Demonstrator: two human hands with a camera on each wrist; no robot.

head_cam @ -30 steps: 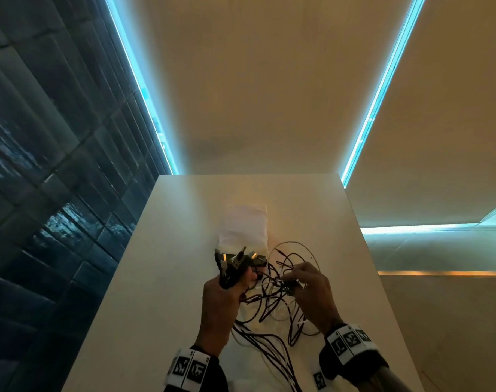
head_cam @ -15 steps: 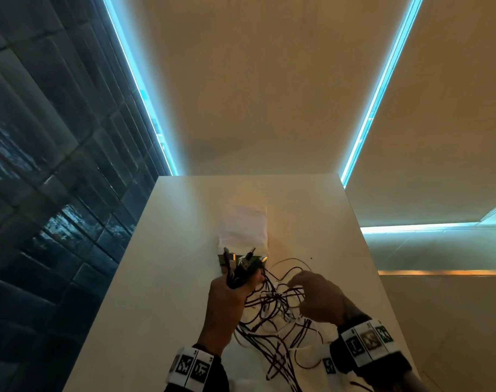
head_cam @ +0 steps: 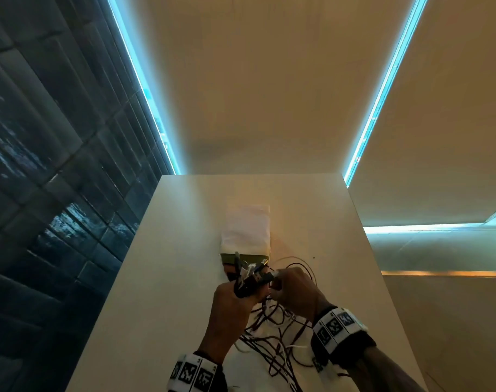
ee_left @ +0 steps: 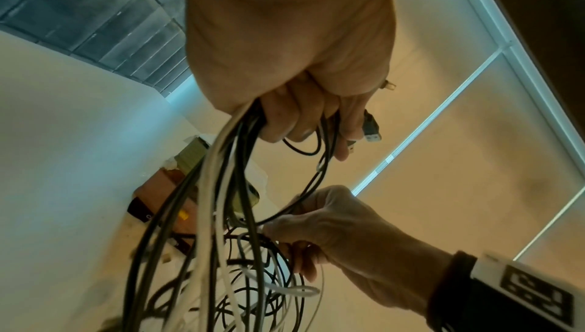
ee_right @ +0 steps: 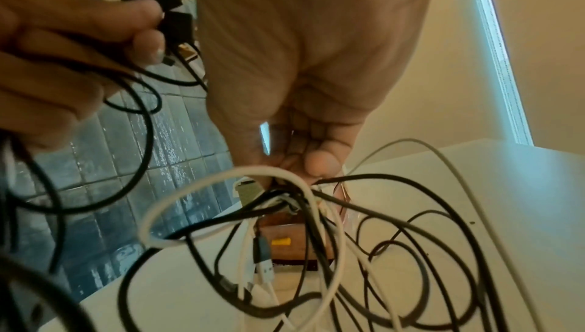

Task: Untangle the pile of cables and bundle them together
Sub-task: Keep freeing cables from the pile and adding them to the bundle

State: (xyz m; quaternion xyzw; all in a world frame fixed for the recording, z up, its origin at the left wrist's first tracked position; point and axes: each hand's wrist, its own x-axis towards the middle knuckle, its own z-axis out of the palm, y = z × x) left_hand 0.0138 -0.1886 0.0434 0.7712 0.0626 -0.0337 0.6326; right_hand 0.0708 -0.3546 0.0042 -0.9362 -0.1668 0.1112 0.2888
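My left hand (head_cam: 241, 295) is a fist around a bunch of black and white cables (ee_left: 221, 187), held above the table. Their plug ends (head_cam: 251, 274) stick out above my fist. Close beside it on the right, my right hand (head_cam: 282, 285) pinches a few strands. In the right wrist view its fingertips (ee_right: 319, 162) close where black and white strands cross. The loose tangle (head_cam: 272, 335) hangs from both hands and spreads in loops over the near part of the table. A white plug with a blue collar (ee_right: 264, 255) dangles in the tangle.
The white table (head_cam: 170, 278) is narrow, with a dark tiled wall (head_cam: 43, 193) along its left side and a drop on the right. A white wrapped packet (head_cam: 245, 230) lies beyond my hands, with green and brown boxes (ee_right: 285, 240) at its near end.
My right hand has come up from the tangle and moved left, now right beside the left fist. The left hand with the plugs has shifted slightly away from me.
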